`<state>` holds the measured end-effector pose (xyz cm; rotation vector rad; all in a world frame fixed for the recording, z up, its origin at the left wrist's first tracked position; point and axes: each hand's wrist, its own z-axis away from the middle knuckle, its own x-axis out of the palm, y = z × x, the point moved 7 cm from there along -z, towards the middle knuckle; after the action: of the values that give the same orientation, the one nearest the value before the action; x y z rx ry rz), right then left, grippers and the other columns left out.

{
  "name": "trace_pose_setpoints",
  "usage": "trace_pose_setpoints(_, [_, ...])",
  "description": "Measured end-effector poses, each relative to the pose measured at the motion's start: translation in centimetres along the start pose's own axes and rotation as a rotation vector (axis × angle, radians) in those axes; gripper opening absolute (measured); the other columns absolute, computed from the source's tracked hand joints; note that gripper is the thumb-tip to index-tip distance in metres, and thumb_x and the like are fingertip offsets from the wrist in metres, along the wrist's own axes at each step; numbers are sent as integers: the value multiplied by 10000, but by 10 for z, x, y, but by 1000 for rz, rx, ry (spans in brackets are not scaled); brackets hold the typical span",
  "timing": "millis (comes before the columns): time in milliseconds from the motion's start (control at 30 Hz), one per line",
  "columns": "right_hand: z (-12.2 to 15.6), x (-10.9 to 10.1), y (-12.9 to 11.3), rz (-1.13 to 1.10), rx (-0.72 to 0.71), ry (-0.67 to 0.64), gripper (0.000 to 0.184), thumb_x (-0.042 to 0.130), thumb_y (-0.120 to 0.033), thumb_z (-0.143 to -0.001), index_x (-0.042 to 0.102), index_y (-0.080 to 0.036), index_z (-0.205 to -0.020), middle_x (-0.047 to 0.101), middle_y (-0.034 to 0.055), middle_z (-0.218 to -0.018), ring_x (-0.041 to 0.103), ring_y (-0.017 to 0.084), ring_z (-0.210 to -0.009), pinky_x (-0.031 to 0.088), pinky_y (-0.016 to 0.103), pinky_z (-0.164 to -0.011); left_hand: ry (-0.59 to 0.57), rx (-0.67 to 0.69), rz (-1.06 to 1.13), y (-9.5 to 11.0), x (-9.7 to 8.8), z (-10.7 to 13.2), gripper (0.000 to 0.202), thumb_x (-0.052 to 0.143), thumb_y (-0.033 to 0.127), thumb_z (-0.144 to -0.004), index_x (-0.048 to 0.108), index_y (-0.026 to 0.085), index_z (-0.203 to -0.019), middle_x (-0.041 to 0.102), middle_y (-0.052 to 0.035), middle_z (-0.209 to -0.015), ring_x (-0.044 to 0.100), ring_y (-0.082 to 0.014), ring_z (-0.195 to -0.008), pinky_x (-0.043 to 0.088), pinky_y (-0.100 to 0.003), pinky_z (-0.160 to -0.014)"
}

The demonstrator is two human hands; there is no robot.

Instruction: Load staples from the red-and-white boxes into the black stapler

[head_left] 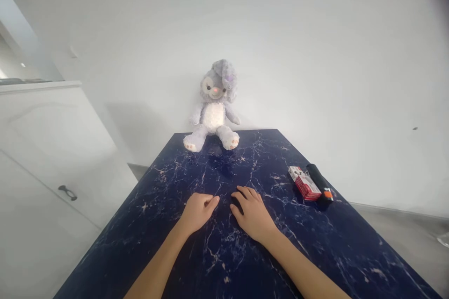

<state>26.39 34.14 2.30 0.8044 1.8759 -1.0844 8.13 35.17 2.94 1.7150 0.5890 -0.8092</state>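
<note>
Both my hands rest side by side on a dark blue marble-patterned table (315, 247), near its middle. My left hand (198, 210) is curled into a loose fist, knuckles up, with nothing showing in it. My right hand (251, 214) lies palm down, fingers together, slightly bent and touching the tabletop, holding nothing. A grey and white plush rabbit (213, 107) sits upright at the table's far edge against the wall, well beyond both hands.
A red and white small box (304, 183) lies to the right of my right hand. Beside it is a black cylinder with an orange band (320, 182). A white cabinet with a dark handle (68, 192) stands left of the table.
</note>
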Motion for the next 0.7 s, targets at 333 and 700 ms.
trace_pose_setpoints(333, [-2,-5,7,-54,5,30,322,507,-335,-978,689,-223,-1220,598,86,-1398,484,281,-1320,386,441,-1128,85,38,-161,4,2,-8,540,443,504,-958,279,194,-546,348,25,-469,332,-120,-447,198,-295,-521])
trace_pose_setpoints(700, [2,-2,10,-76,1,12,355,510,-333,-974,684,-192,-1249,571,91,-1448,452,265,-1372,334,412,-1174,20,88,-204,9,3,-3,539,425,510,-975,280,190,-566,357,30,-475,348,-120,-461,220,-292,-539])
